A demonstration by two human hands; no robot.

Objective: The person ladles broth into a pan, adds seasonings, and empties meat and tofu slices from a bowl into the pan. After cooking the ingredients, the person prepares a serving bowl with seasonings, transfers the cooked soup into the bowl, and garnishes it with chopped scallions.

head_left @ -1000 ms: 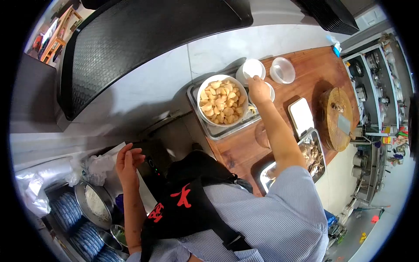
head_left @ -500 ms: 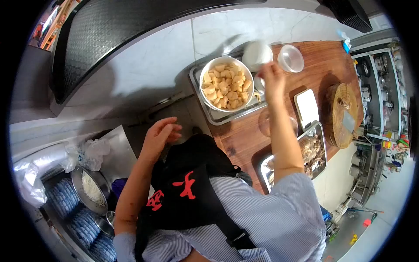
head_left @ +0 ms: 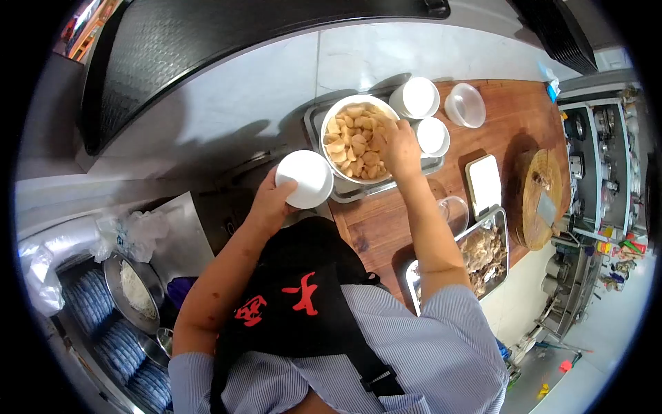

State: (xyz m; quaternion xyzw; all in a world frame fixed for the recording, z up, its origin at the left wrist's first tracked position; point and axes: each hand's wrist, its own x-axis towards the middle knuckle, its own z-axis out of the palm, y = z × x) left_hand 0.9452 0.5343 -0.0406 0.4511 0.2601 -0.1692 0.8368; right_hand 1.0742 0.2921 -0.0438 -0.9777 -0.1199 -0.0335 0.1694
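At the large bowl (head_left: 336,108), the right hand's (head_left: 403,150) grip is unclear; the left hand (head_left: 269,199) clasps a small bowl (head_left: 305,179).

Worn on the head, facing forward and steeply down across the black apron (head_left: 289,334) and striped shirt (head_left: 420,338) at the bottom middle. Looks from above at the left hand (head_left: 270,201) and right hand (head_left: 402,150), both near the lens. Set close to the near edge of the wooden tabletop (head_left: 372,231), taking in its far edge along the tiled wall (head_left: 386,52) and its right-hand end under the round chopping block (head_left: 527,221). Stretches from a black textured panel (head_left: 207,55) at upper left to open shelves (head_left: 584,165) at far right. Bends straight lines and falls to black at the corners
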